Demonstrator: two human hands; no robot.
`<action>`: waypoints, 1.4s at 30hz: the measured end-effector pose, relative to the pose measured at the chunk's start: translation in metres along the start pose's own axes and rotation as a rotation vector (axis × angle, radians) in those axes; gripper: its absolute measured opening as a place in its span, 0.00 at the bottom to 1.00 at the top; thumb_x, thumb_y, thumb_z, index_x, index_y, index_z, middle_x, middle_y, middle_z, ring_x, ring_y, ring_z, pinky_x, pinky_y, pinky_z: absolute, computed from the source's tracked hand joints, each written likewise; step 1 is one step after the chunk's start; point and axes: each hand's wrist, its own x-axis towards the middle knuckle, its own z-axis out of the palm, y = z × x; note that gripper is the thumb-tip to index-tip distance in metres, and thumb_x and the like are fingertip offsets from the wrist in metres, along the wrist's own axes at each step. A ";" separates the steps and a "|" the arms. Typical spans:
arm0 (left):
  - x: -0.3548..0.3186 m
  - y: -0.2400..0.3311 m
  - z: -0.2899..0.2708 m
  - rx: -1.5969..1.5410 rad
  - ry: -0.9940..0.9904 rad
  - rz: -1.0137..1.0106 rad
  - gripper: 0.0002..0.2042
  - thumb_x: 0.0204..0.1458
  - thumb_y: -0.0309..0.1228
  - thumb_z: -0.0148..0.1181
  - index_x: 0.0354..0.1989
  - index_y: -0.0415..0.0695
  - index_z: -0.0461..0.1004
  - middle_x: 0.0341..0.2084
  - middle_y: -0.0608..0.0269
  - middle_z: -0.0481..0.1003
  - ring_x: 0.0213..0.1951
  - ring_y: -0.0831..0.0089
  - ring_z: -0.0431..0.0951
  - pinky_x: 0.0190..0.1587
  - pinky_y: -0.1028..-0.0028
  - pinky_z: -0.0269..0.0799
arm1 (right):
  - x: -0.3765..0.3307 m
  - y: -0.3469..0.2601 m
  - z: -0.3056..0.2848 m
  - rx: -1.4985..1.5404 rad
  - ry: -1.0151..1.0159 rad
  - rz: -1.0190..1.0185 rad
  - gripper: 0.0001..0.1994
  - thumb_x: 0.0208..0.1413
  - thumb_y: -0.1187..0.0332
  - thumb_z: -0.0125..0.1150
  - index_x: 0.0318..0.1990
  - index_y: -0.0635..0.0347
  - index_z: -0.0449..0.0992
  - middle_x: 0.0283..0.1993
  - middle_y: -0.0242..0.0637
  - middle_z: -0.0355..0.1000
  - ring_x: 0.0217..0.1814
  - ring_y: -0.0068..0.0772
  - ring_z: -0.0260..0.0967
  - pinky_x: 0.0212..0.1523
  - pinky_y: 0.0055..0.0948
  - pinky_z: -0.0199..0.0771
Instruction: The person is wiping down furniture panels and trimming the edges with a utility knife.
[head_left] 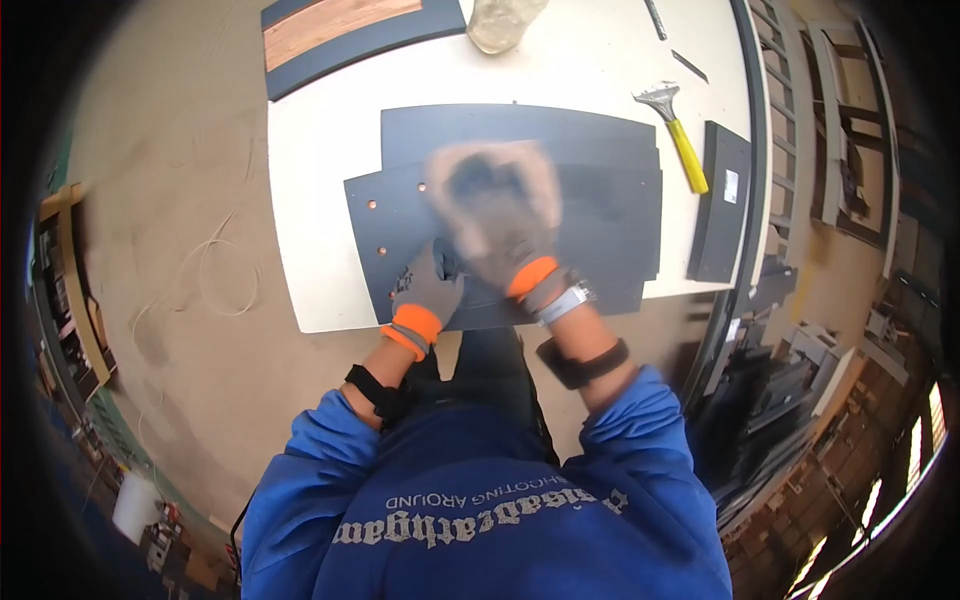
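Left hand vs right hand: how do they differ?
The left hand is fairly sharp, close to the near edge of the dark panel; the right hand is blurred, farther out, at what looks like a pale cloth.
The right hand has a silvery wristband; the left hand shows none.
Both wear grey gloves with orange cuffs.

Panel [600,225] dark blue-grey. Tabletop [315,250] under it white; right of it, scraper handle [686,157] yellow; on it, left glove [428,284] grey/orange.
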 end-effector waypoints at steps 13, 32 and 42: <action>0.015 -0.016 -0.003 0.059 -0.047 0.139 0.13 0.48 0.37 0.58 0.29 0.38 0.69 0.28 0.46 0.73 0.37 0.47 0.74 0.38 0.60 0.68 | -0.005 -0.029 -0.004 0.040 0.262 0.002 0.25 0.51 0.60 0.47 0.57 0.55 0.67 0.63 0.47 0.60 0.70 0.47 0.49 0.71 0.46 0.39; 0.016 -0.015 -0.015 -0.003 -0.130 0.212 0.12 0.54 0.34 0.58 0.28 0.37 0.66 0.20 0.65 0.67 0.25 0.79 0.62 0.28 0.74 0.62 | -0.131 0.062 -0.009 -0.161 0.487 0.767 0.29 0.51 0.57 0.50 0.59 0.63 0.64 0.64 0.50 0.58 0.71 0.48 0.46 0.69 0.50 0.39; 0.038 -0.050 -0.019 -0.075 -0.142 0.356 0.11 0.54 0.33 0.57 0.33 0.37 0.68 0.23 0.64 0.69 0.25 0.79 0.65 0.28 0.75 0.65 | -0.095 -0.062 0.036 0.184 0.560 0.223 0.26 0.50 0.60 0.48 0.58 0.59 0.65 0.57 0.47 0.65 0.65 0.41 0.57 0.68 0.46 0.46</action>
